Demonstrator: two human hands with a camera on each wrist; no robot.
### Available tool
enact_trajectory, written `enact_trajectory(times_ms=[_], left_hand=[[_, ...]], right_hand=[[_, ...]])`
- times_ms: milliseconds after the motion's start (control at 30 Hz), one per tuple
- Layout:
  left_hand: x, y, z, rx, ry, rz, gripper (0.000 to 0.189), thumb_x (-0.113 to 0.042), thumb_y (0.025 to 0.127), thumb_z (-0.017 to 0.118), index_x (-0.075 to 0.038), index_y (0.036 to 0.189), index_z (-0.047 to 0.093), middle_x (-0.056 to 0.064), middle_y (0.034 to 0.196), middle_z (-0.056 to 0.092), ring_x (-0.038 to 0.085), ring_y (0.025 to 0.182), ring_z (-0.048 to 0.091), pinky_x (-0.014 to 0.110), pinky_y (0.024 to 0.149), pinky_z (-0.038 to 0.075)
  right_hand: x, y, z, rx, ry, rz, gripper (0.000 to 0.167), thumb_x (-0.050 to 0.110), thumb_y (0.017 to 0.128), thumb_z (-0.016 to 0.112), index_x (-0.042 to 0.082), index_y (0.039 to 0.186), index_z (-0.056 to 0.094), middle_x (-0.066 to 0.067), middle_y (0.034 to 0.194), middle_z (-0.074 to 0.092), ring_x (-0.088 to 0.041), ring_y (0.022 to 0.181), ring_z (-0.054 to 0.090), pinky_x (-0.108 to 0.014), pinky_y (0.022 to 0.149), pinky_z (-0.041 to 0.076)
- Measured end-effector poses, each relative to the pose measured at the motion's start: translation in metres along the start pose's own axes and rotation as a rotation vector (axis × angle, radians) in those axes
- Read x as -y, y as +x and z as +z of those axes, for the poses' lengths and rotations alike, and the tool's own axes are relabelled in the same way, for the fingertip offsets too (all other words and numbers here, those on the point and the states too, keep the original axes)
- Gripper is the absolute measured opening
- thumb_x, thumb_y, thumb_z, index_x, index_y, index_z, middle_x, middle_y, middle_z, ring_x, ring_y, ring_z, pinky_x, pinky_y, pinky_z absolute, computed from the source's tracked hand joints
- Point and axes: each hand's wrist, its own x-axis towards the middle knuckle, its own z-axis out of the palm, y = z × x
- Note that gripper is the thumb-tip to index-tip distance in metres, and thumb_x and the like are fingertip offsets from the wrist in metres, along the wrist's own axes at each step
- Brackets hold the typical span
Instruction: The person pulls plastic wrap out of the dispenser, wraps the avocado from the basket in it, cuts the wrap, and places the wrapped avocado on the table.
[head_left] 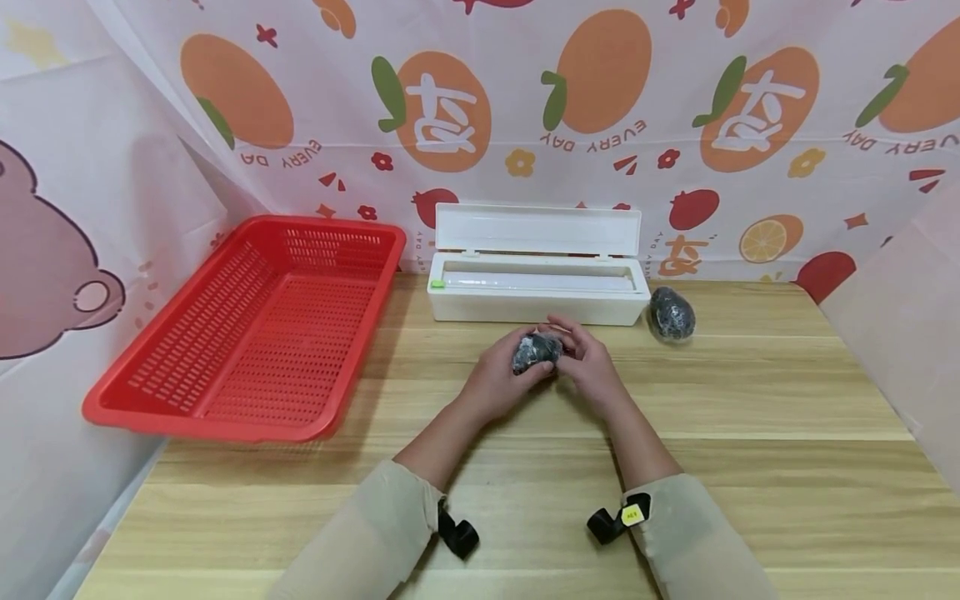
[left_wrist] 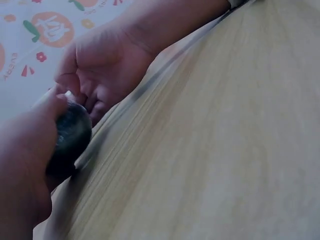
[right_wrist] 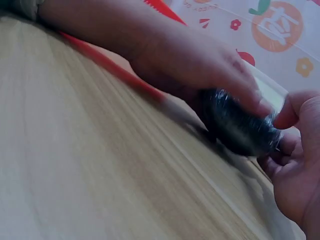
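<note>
A dark avocado (head_left: 534, 352) in shiny cling film is held between both hands, close over the wooden table. My left hand (head_left: 498, 375) grips it from the left, thumb along its near side, as the right wrist view also shows on the avocado (right_wrist: 237, 125). From the right, the curled fingers and thumb of my right hand (head_left: 591, 365) pinch the filmed end. Beyond the hands stands a white cling film box (head_left: 536, 305), lid up, a roll of film (head_left: 540, 281) inside. Another wrapped avocado (head_left: 672, 315) rests by the box's right end.
At the left of the table (head_left: 750, 500) a red perforated plastic basket (head_left: 330, 408) overhangs the table's left side. A fruit-print cloth (head_left: 517, 108) hangs behind the table. Light sleeves with small black wrist cameras (head_left: 459, 537) cover the forearms.
</note>
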Motion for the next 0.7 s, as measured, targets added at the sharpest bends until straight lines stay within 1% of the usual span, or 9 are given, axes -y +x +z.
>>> enact_trajectory(times_ms=[67, 133, 267, 367, 433, 500, 600, 667, 700], left_hand=[[-0.0004, 0.0005, -0.0006, -0.029, -0.077, -0.053, 0.053, -0.040, 0.090, 0.070, -0.024, 0.138, 0.053, 0.004, 0.134, 0.060, 0.023, 0.120, 0.057, 0.045, 0.100, 0.047], [-0.0004, 0.0015, -0.0014, -0.055, -0.182, -0.108, 0.047, -0.037, 0.089, 0.071, -0.025, 0.132, 0.058, 0.005, 0.129, 0.062, 0.023, 0.116, 0.058, 0.044, 0.098, 0.048], [0.0006, 0.0050, -0.0040, -0.095, -0.373, -0.191, 0.039, -0.032, 0.090, 0.069, -0.019, 0.126, 0.062, 0.006, 0.124, 0.063, 0.023, 0.114, 0.058, 0.042, 0.099, 0.048], [0.0018, 0.0074, -0.0054, -0.108, -0.450, -0.216, 0.037, -0.032, 0.092, 0.064, -0.014, 0.125, 0.063, 0.008, 0.124, 0.063, 0.022, 0.114, 0.057, 0.041, 0.101, 0.047], [0.0026, 0.0078, -0.0059, -0.114, -0.474, -0.226, 0.036, -0.033, 0.094, 0.060, -0.012, 0.124, 0.064, 0.008, 0.123, 0.064, 0.020, 0.112, 0.057, 0.038, 0.100, 0.046], [0.0028, 0.0076, -0.0061, -0.116, -0.525, -0.227, 0.036, -0.032, 0.097, 0.055, -0.008, 0.122, 0.064, 0.011, 0.120, 0.064, 0.019, 0.106, 0.059, 0.040, 0.094, 0.052], [0.0018, 0.0059, -0.0063, -0.097, -0.620, -0.233, 0.038, -0.031, 0.101, 0.049, -0.001, 0.120, 0.062, 0.017, 0.111, 0.066, 0.021, 0.091, 0.066, 0.042, 0.074, 0.059], [0.0010, 0.0050, -0.0065, -0.063, -0.684, -0.244, 0.040, -0.031, 0.103, 0.044, 0.001, 0.121, 0.062, 0.022, 0.102, 0.068, 0.027, 0.079, 0.070, 0.044, 0.061, 0.060], [0.0007, 0.0048, -0.0067, -0.048, -0.692, -0.253, 0.042, -0.032, 0.104, 0.042, 0.000, 0.121, 0.062, 0.023, 0.099, 0.069, 0.029, 0.075, 0.071, 0.044, 0.059, 0.059]], right_hand=[[-0.0003, 0.0000, 0.0001, 0.011, 0.024, -0.006, 0.067, -0.012, 0.081, 0.051, 0.005, 0.146, 0.043, -0.013, 0.145, 0.052, -0.026, 0.133, 0.049, -0.017, 0.089, 0.050], [-0.0005, 0.0000, 0.0007, 0.005, 0.046, -0.005, 0.063, -0.011, 0.082, 0.054, 0.004, 0.142, 0.046, -0.014, 0.144, 0.053, -0.024, 0.130, 0.051, -0.018, 0.093, 0.050], [-0.0003, 0.0001, 0.0015, -0.022, 0.137, 0.032, 0.052, -0.005, 0.086, 0.062, 0.002, 0.137, 0.051, -0.011, 0.138, 0.057, -0.017, 0.120, 0.058, -0.021, 0.091, 0.052], [-0.0004, 0.0004, 0.0023, -0.050, 0.186, 0.062, 0.048, 0.002, 0.089, 0.067, 0.000, 0.135, 0.053, -0.010, 0.128, 0.061, -0.014, 0.110, 0.062, -0.023, 0.087, 0.054], [-0.0012, 0.0007, 0.0026, -0.066, 0.168, 0.073, 0.046, 0.008, 0.091, 0.069, 0.000, 0.135, 0.055, -0.009, 0.126, 0.061, -0.011, 0.105, 0.063, -0.025, 0.087, 0.055], [-0.0026, 0.0008, 0.0026, -0.086, 0.135, 0.078, 0.045, 0.014, 0.093, 0.068, 0.001, 0.135, 0.057, -0.011, 0.129, 0.061, -0.008, 0.103, 0.063, -0.027, 0.089, 0.055], [-0.0045, 0.0008, 0.0021, -0.096, 0.111, 0.073, 0.044, 0.021, 0.097, 0.064, 0.002, 0.136, 0.057, -0.012, 0.138, 0.057, -0.007, 0.105, 0.064, -0.029, 0.094, 0.053], [-0.0056, 0.0006, 0.0016, -0.094, 0.127, 0.062, 0.042, 0.021, 0.098, 0.061, 0.002, 0.136, 0.057, -0.013, 0.141, 0.056, -0.007, 0.107, 0.064, -0.031, 0.097, 0.052], [-0.0058, 0.0004, 0.0014, -0.093, 0.143, 0.057, 0.042, 0.021, 0.098, 0.061, 0.002, 0.135, 0.057, -0.012, 0.140, 0.057, -0.007, 0.109, 0.064, -0.031, 0.098, 0.051]])
